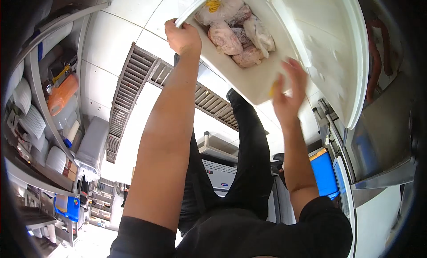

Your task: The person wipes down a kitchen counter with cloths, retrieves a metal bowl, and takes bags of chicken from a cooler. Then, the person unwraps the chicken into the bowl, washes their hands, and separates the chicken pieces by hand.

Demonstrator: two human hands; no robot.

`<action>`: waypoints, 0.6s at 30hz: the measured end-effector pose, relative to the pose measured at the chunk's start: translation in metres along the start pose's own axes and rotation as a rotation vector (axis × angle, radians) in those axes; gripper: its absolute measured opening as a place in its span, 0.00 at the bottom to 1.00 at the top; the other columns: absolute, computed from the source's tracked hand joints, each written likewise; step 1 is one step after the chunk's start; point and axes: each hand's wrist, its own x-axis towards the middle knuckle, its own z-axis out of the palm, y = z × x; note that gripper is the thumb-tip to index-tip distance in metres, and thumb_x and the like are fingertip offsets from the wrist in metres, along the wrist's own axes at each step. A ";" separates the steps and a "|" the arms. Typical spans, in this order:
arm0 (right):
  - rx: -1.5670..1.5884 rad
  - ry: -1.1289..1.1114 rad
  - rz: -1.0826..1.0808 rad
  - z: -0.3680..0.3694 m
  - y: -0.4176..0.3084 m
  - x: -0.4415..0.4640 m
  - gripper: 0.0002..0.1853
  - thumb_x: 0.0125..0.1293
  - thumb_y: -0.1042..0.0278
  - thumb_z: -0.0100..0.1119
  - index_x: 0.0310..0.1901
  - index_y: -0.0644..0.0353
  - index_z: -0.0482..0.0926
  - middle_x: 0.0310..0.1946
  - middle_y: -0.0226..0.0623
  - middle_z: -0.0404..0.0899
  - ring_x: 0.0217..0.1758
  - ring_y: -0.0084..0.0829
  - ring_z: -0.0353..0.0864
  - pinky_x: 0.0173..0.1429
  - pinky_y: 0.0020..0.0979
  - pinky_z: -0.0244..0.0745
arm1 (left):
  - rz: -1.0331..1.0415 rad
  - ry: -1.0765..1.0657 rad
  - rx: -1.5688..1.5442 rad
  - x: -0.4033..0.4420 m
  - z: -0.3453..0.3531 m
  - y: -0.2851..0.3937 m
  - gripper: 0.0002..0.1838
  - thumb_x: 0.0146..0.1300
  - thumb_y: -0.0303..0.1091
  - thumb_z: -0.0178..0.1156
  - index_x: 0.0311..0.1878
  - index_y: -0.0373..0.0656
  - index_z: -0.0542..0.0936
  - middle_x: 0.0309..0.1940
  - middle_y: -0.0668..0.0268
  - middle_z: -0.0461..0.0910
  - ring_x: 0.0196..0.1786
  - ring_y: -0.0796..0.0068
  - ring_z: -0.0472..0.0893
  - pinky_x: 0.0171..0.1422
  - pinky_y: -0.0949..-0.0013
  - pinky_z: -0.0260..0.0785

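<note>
My left hand is closed on the near-left rim of a white chest freezer's opening or bin, whose exact kind I cannot tell. Several frosty, bagged pieces of frozen meat lie inside it, one bag tied with a yellow band. Over the right part of the bin is my right hand, slightly blurred, with its fingers apart. Something small and yellow shows at its fingers; I cannot make out whether it is held. A white raised lid stands to the right.
Metal floor grates cross the tiled floor below. Shelves at the left hold stacked white bowls and an orange item. A grey box stands beside them. At the right are a blue container and a steel surface.
</note>
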 end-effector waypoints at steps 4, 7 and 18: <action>0.001 0.472 -0.228 -0.111 -0.049 0.043 0.16 0.74 0.74 0.59 0.61 0.65 0.78 0.61 0.45 0.80 0.64 0.44 0.79 0.71 0.46 0.71 | 0.016 0.024 0.035 -0.002 -0.001 0.004 0.16 0.61 0.27 0.62 0.52 0.37 0.77 0.48 0.48 0.82 0.50 0.43 0.84 0.57 0.47 0.76; -0.482 0.340 -0.026 -0.159 -0.051 0.072 0.20 0.75 0.65 0.63 0.64 0.64 0.78 0.61 0.46 0.80 0.65 0.40 0.79 0.70 0.39 0.71 | 0.001 0.019 -0.014 -0.002 0.002 0.001 0.16 0.60 0.28 0.62 0.52 0.37 0.78 0.48 0.46 0.82 0.51 0.42 0.83 0.57 0.47 0.76; 0.033 0.224 0.611 -0.065 -0.055 -0.109 0.25 0.70 0.65 0.65 0.65 0.67 0.73 0.66 0.58 0.71 0.70 0.57 0.69 0.74 0.50 0.66 | -0.513 -0.789 -1.166 -0.015 -0.106 -0.021 0.53 0.72 0.75 0.42 0.86 0.53 0.35 0.88 0.63 0.31 0.88 0.57 0.36 0.87 0.52 0.26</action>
